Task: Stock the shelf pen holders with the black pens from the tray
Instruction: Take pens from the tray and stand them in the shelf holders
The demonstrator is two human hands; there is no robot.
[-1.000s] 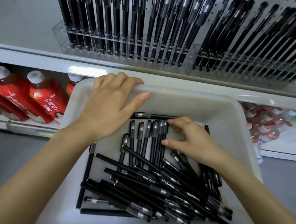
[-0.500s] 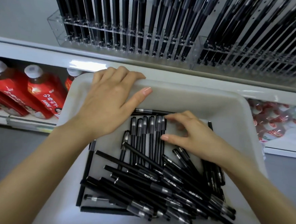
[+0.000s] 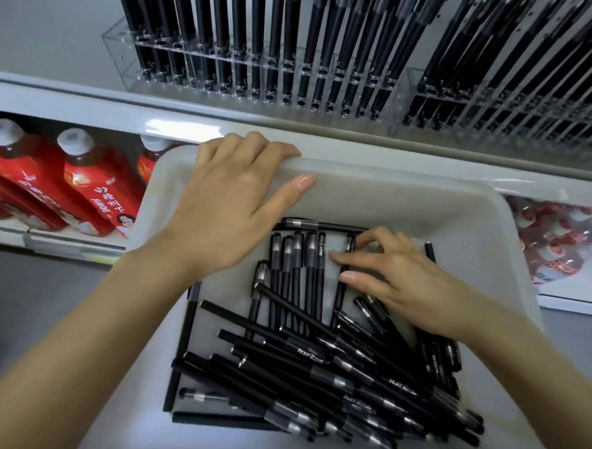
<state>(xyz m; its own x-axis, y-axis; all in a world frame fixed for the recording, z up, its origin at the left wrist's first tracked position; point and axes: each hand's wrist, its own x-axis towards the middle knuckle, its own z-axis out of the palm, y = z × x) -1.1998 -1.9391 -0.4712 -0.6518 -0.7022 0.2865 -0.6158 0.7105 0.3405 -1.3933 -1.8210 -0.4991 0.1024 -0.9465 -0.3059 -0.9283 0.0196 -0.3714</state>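
The left hand (image 3: 226, 214) hooks its fingers over the far rim of the tray (image 3: 410, 177) at about eleven o'clock, thumb spread inside, probably to steady it against the shelf (image 3: 88, 110). The right hand (image 3: 404, 281), fingers bent, touches one pen (image 3: 340, 295) set apart near one o'clock; whether it is pinched I cannot tell. The other black pens (image 3: 314, 362) pile toward five o'clock in the tray. The pen holders (image 3: 261, 81) at twelve already hold many.
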